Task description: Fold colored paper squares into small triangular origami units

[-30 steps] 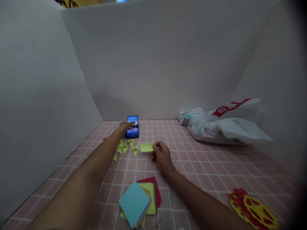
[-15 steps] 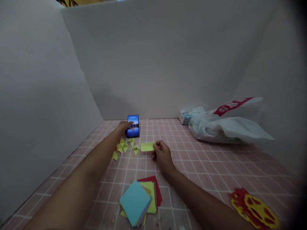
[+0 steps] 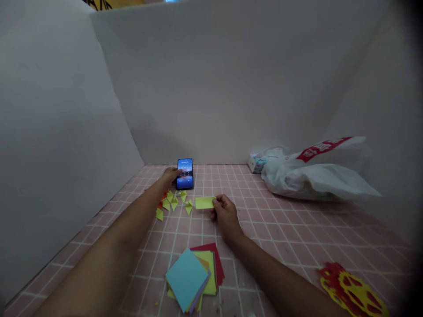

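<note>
A smartphone (image 3: 185,179) with a lit blue screen showing a keypad leans upright near the back wall. My left hand (image 3: 171,173) is at its left edge, thumb over the screen; the other fingers are mostly hidden. My right hand (image 3: 226,213) pinches a folded yellow paper strip (image 3: 204,203) by its right end, just above the table. Several small folded yellow paper pieces (image 3: 174,202) lie between the phone and my arms, with orange folded pieces (image 3: 160,204) partly hidden behind my left forearm.
A fanned stack of coloured paper squares (image 3: 187,278), light blue on top, lies in front. At the right are a white plastic bag (image 3: 307,178), a small box (image 3: 254,163) and red and yellow cut-outs (image 3: 355,290). White walls (image 3: 231,88) surround the pink tiled-pattern table (image 3: 280,229).
My left thumb has shifted slightly left toward the phone's edge, and the keypad screen shows more marks. The whole view has moved a little; my right hand still holds the yellow strip.
</note>
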A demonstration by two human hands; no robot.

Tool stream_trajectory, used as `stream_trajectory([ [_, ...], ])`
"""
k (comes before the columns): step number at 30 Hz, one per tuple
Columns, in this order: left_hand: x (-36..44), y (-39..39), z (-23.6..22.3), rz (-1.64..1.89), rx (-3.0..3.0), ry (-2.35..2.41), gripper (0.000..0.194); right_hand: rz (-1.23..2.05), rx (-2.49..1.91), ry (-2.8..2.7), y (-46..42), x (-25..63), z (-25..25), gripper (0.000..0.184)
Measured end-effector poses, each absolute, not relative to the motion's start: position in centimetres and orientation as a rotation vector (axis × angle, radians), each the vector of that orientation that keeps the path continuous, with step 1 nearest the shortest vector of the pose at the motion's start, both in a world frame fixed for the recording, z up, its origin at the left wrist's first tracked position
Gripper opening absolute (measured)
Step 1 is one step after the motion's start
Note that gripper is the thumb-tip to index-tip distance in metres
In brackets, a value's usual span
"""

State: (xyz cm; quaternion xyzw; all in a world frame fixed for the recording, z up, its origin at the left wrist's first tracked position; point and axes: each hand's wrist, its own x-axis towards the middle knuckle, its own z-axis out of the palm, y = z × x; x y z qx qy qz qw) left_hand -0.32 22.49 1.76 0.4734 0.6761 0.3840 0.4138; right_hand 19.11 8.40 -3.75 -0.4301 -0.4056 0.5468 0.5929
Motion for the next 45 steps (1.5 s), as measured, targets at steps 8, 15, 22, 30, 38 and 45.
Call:
stream_trajectory([
  [8,-0.7,22.4,2.4,1.144,1.352,1.848,0.034,1.251,-1.008,-0.954,8.4,19.1,-3.9,0.018],
  [15,1.6,17.6,3.4,1.255,1.701,1.734,0.025,1.237,-0.991,-0.966,8.3,19.0,-3.8,0.017],
  [22,4.7,9.1,2.3,0.972,1.977,1.394,0.028,1.217,-0.931,-1.042,7.4,18.8,-3.1,0.019],
  [30,4.5,8.2,1.7,1.020,1.942,1.378,0.025,1.185,-0.905,-1.088,7.3,19.1,-2.5,0.018],
  [38,3.8,7.1,1.3,1.076,2.015,1.345,0.018,1.216,-0.909,-1.295,6.7,19.1,-2.1,0.016],
  [45,3.2,6.0,0.8,1.119,1.998,1.367,0.020,1.187,-0.960,-1.322,6.3,18.9,-1.8,0.016],
])
